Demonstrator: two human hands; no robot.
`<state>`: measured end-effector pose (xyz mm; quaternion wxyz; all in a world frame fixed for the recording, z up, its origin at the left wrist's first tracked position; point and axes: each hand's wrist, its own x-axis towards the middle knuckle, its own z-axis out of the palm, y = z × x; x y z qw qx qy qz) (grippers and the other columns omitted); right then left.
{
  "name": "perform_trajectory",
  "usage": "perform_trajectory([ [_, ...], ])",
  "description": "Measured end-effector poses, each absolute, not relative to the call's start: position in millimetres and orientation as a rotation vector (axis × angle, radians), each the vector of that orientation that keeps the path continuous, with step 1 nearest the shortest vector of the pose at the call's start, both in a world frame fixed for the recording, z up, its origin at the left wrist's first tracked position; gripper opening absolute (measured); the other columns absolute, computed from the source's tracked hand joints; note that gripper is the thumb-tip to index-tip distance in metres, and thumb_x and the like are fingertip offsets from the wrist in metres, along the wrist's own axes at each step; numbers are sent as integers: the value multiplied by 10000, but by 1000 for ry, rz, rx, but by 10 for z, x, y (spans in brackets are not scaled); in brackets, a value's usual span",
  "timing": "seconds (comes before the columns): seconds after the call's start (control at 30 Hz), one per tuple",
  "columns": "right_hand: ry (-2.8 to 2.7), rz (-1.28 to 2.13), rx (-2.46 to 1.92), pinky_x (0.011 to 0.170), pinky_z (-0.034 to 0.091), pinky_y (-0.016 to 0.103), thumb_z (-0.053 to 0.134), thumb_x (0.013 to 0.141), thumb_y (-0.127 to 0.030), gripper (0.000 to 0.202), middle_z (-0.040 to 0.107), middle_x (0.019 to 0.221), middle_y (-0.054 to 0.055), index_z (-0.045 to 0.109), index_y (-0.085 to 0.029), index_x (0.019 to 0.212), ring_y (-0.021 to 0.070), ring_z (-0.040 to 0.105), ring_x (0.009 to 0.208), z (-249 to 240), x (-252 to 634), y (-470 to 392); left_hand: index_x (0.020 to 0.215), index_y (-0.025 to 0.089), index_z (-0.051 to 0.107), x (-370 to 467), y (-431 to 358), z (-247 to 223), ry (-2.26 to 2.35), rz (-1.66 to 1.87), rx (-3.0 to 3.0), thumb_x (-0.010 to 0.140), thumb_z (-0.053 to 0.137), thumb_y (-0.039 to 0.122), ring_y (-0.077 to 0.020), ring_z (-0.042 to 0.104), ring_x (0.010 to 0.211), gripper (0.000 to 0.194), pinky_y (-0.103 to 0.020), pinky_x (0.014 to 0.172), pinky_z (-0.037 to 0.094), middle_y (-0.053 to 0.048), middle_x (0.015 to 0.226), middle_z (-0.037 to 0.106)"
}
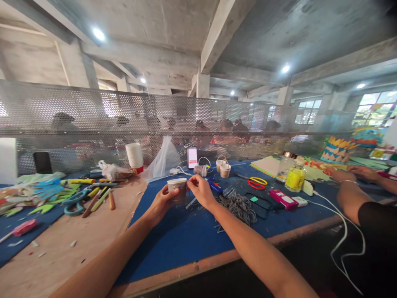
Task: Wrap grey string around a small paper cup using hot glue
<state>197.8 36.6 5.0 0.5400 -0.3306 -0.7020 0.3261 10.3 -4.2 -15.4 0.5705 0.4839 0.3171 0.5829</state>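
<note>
A paper cup (177,191) with a pale rim is held upright above the blue table mat (167,248). My left hand (165,198) wraps round its left side, thumb on the front. On the right side of the cup, my right hand (199,189) has its fingers pinched together near the rim; whatever lies between them is too small to make out. Beyond the hands are a phone (192,158), a spool of cord (200,170) and two small cups with handles (225,170). A heap of grey cords (237,209) lies beside my right forearm.
Red and yellow scissors (257,183), a glue bottle (295,176) and a magenta box (283,200) lie to the right. Another person's arms (349,194) reach in at far right. Stacked cups (134,155), blue scissors (74,202) and tools are at left. A perforated screen (93,111) stands behind.
</note>
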Motion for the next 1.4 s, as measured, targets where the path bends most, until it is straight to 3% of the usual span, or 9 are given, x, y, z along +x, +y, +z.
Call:
perform_trajectory([
  [0.73,-1624,935,-732,738,580,301,663,895,-356,146,719,735,-14,622,-234,826,187,727,704,1,1983,469,1310,182,741,116,-78,-103,743,1316,1130,770,888,423,-359,712,1188,609,-440,993,543,-168,1299,765],
  [1.4,-1601,1018,-745,754,586,302,690,889,-410,205,719,723,-13,630,-226,820,186,727,711,33,1996,457,1286,186,747,107,-79,-111,716,1297,1130,822,844,406,-337,705,1171,522,-428,989,533,-153,1286,764],
])
